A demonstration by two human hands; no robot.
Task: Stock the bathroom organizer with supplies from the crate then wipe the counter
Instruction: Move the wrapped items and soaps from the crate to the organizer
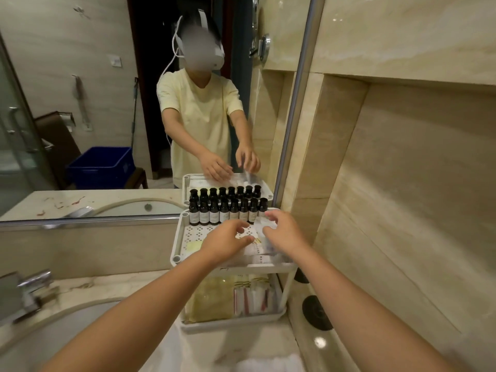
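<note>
A white two-tier organizer (177, 245) stands on the marble counter (257, 342) against the mirror. Its top tray holds a row of dark bottles (225, 210) at the back and white and clear-wrapped packets (261, 253) in front. My left hand (225, 241) rests over those packets, thumb and fingers pinched on a white one. My right hand (284, 230) is beside it, fingers curled on a clear-wrapped packet near the bottles. The lower tray holds yellow packets (212, 299) and red-and-white packets (252, 296). The blue crate (102, 166) shows only as a mirror reflection, behind me.
A sink basin (67, 334) and chrome faucet (29, 294) lie to the left. A white cloth (268, 363) sits at the bottom edge. Two black discs (316, 312) lie right of the organizer by the tiled wall. The mirror rises directly behind the organizer.
</note>
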